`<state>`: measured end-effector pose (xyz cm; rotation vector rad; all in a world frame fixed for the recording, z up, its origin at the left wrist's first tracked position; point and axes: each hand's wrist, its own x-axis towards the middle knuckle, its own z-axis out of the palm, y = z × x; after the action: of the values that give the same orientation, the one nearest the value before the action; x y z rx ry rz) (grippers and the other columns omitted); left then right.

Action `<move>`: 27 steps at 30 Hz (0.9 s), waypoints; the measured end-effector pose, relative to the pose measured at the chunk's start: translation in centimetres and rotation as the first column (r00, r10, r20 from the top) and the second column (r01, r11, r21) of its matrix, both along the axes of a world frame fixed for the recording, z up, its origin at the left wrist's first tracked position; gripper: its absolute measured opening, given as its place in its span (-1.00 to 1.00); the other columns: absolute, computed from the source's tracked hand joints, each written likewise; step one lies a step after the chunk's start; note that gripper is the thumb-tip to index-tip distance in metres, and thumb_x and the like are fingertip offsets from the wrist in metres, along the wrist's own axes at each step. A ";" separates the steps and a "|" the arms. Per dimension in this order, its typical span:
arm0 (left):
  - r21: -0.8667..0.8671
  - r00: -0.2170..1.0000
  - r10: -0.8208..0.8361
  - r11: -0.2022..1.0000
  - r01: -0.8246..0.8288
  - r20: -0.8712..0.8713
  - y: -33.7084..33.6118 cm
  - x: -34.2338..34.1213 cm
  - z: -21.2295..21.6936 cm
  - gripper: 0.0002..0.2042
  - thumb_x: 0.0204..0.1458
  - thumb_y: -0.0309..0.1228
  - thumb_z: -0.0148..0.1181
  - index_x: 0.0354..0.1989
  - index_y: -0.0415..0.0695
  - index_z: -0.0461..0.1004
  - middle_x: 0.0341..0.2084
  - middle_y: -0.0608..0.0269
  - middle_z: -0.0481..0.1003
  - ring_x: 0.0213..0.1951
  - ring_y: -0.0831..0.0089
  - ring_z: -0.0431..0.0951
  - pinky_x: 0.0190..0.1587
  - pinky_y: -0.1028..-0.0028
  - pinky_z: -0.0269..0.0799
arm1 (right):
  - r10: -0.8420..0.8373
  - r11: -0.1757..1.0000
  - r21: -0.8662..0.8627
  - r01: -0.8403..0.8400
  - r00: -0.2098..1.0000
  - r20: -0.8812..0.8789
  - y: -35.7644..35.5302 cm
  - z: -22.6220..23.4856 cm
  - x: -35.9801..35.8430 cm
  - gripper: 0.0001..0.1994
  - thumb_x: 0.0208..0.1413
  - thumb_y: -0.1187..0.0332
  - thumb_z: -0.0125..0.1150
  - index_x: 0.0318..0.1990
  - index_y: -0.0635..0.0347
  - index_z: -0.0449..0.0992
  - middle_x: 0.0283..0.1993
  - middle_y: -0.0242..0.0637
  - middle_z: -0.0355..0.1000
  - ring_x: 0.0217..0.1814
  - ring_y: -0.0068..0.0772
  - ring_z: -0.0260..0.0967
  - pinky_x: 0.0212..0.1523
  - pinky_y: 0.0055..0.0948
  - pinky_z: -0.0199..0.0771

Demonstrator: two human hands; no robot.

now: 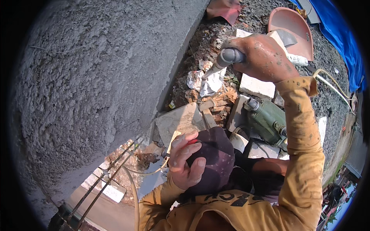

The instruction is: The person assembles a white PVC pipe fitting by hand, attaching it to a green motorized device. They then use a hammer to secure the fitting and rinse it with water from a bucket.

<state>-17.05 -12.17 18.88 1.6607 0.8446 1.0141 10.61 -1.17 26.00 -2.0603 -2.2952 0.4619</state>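
My right hand [266, 57], spattered with cement, is closed round the grey handle [230, 56] of a tool whose pale shank slants down-left toward the rubble. It is raised beside a rough grey plastered wall [92, 77] that fills the left half of the view. Lower down, my left hand [187, 161] grips a dark maroon, cap-like cloth thing [217, 154]; a small red bit shows at the fingertips. I cannot tell what lies under the cloth. Both arms are in mustard-yellow sleeves [304, 154].
Broken bricks, white blocks [256, 86] and crumpled paper [202, 82] litter the ground by the wall's foot. A green machine [268, 119] lies under my right arm. A pink pan [295, 30], blue tarp [341, 36] and hoses [331, 82] are at the right; steel bars [108, 175] are at the lower left.
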 end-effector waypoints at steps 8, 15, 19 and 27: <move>0.016 0.998 0.015 1.000 -0.014 -0.066 0.1 1.4 0.7 -0.72 0.08 -0.29 0.07 -0.23 -0.32 0.41 -0.08 -0.12 0.39 -0.06 0.11 0.44 0.02 0.23 0.34 | 0.060 0.994 -0.094 -0.059 0.998 0.009 -0.6 -2.2 2.3 -0.85 -0.16 0.38 0.13 -0.36 0.15 0.48 -0.47 -0.12 0.47 -0.34 -0.04 0.46 -0.26 -0.15 0.46; 0.043 0.993 -0.038 0.998 0.043 -0.115 0.5 0.9 0.9 -0.73 0.06 -0.31 0.11 -0.24 -0.30 0.41 -0.07 -0.09 0.38 -0.03 0.12 0.42 0.02 0.25 0.34 | -0.103 0.966 -0.226 0.128 0.988 0.116 -1.0 -6.9 0.1 -0.80 -0.05 0.38 0.02 -0.26 0.07 0.52 -0.32 -0.15 0.51 -0.22 -0.06 0.47 -0.17 -0.16 0.45; 0.091 0.998 -0.053 0.994 0.057 -0.041 -0.6 1.0 1.1 -0.77 0.00 -0.39 0.15 -0.19 -0.24 0.44 -0.09 -0.04 0.39 -0.04 0.10 0.40 0.03 0.26 0.31 | -0.202 0.910 -0.358 0.210 0.978 0.061 -1.7 -15.5 1.2 -0.78 -0.04 0.38 0.01 -0.21 0.02 0.50 -0.25 -0.12 0.50 -0.12 -0.07 0.46 -0.10 -0.12 0.43; -0.019 1.000 -0.030 0.999 0.030 0.008 -0.1 -0.1 0.5 -0.76 0.00 -0.38 0.15 -0.21 -0.25 0.44 -0.07 -0.04 0.38 -0.03 0.12 0.40 0.07 0.24 0.26 | 0.167 0.953 0.295 -0.071 0.934 -0.315 -1.4 4.0 1.9 -0.63 -0.27 0.51 0.19 -0.18 0.07 0.50 -0.35 -0.17 0.51 -0.27 -0.13 0.49 -0.26 -0.29 0.48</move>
<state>-17.12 -12.28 19.42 1.6478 0.8194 0.9890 12.47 -2.52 29.99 -1.5782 -2.1440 0.4259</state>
